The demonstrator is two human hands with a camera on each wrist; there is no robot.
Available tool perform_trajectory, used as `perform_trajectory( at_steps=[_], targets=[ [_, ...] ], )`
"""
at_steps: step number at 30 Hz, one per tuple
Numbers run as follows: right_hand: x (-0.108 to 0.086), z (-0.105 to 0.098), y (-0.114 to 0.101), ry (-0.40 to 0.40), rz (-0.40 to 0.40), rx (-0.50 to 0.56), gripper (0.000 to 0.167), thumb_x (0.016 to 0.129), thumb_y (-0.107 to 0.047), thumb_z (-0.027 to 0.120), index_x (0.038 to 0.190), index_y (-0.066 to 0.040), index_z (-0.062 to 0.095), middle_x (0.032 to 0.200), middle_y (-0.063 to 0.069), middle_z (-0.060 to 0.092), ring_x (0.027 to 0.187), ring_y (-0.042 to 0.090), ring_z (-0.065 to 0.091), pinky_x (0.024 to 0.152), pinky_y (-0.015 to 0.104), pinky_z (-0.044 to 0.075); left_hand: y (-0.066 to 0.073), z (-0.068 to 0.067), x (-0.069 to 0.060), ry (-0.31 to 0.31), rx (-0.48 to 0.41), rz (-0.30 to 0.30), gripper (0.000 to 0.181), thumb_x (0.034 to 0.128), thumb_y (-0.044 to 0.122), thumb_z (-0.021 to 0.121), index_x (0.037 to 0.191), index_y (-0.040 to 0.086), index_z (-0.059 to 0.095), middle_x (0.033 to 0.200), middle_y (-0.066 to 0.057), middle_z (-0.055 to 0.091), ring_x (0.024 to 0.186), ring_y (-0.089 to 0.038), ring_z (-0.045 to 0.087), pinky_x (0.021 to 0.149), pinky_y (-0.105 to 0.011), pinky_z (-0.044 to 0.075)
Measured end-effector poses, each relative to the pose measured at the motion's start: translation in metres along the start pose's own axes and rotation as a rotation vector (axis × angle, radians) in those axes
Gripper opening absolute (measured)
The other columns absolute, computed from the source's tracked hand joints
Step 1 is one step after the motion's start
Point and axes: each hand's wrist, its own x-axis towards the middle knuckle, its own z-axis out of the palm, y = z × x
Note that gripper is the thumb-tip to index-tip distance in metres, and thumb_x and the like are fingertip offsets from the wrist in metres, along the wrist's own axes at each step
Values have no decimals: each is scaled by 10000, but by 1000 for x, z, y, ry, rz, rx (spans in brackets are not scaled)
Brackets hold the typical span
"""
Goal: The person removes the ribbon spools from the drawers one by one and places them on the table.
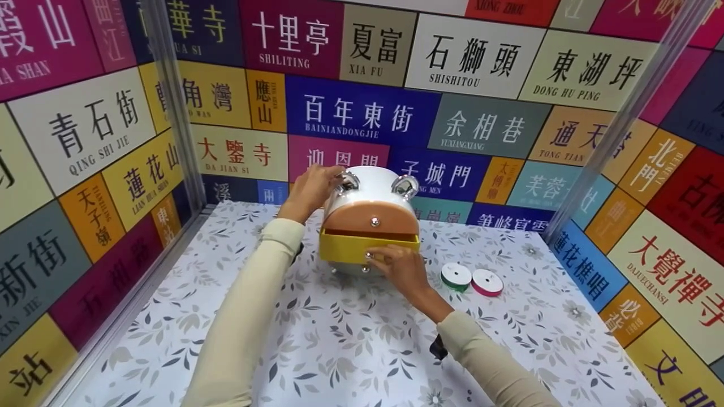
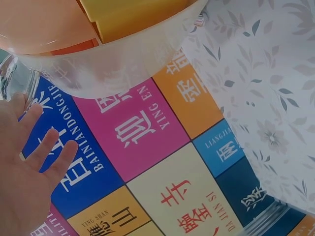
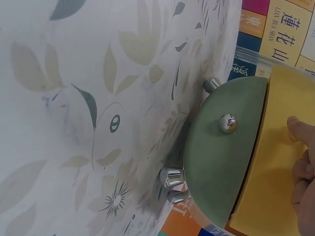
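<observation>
A small rounded drawer box (image 1: 367, 176) with a white shell and two silver ear-shaped loops stands on the table. My left hand (image 1: 312, 191) holds the silver ear (image 1: 348, 181) on its left side; in the left wrist view several fingers stretch out past the ear (image 2: 19, 81). The yellow drawer (image 1: 344, 246) sticks out partway below the closed orange drawer (image 1: 353, 216). My right hand (image 1: 403, 270) pinches the yellow drawer's silver knob, mostly hidden by the fingers. Below, the green drawer (image 3: 216, 152) with its round silver knob (image 3: 228, 123) is closed.
Right of the box lie two flat white-topped ribbon rolls, one green-edged (image 1: 456, 276) and one pink-edged (image 1: 487, 281). A leaf-patterned cloth (image 1: 339, 339) covers the table. Colourful sign-printed walls (image 1: 362, 116) stand behind and at both sides.
</observation>
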Motion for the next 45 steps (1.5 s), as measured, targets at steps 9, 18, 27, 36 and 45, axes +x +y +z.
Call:
perform_trajectory(
  at_steps=[9,18,27,36,45],
  targets=[
    [5,10,5,-14,68,5,255,842,-286,880,1089,-255,826,793,-35,743,601,81,579,490,252,471,0,1,-6,-26,-8,-53,300,1083,280,571,1368,313,659,1230,-35,689,1144,-254,581,970,-456,566],
    [8,10,10,-22,139,50,248,846,-299,872,1088,-268,827,887,-46,781,698,114,668,572,322,546,0,2,0,-11,-3,-14,309,1072,267,600,1371,257,677,1228,-103,699,1168,-278,604,962,-433,553],
    [8,11,17,-20,144,43,263,817,-334,889,1067,-274,832,851,-59,776,667,100,664,546,318,534,0,3,3,-8,8,3,254,1060,256,623,1294,301,711,1155,-85,714,1111,-274,632,895,-434,571],
    [13,12,20,-20,125,63,254,801,-338,903,1043,-298,835,890,-78,792,658,78,663,550,299,539,-1,1,3,-15,16,-19,272,1063,262,620,1317,306,707,1154,-74,709,1097,-258,624,896,-428,568],
    [4,16,19,0,-18,33,393,796,-276,924,1163,-202,804,674,-51,623,583,65,518,503,248,452,-3,-2,0,-22,18,-21,265,1079,250,587,1321,288,687,1158,-80,696,1103,-260,609,918,-434,570]
  ],
)
